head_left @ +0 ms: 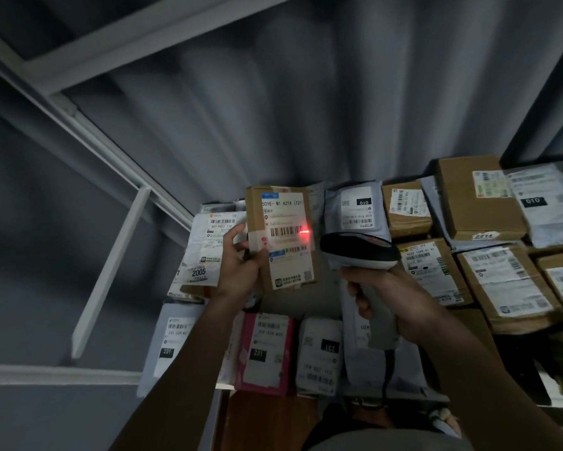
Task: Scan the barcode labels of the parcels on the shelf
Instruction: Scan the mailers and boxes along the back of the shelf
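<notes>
Your left hand tilts the brown cardboard parcel label-up so the grey handheld scanner, clenched in your right hand, reads it.

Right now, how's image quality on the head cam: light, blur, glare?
Head view: dim overall; red scanner glow blooms on the held brown cardboard parcel's white label; labels toward the right edge smear; wide-angle bends the white shelf frame; both hands, left and right, fairly sharp.

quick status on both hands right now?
Left hand: closed on the cardboard box, holding its label up.
Right hand: closed on the scanner handle.
</notes>
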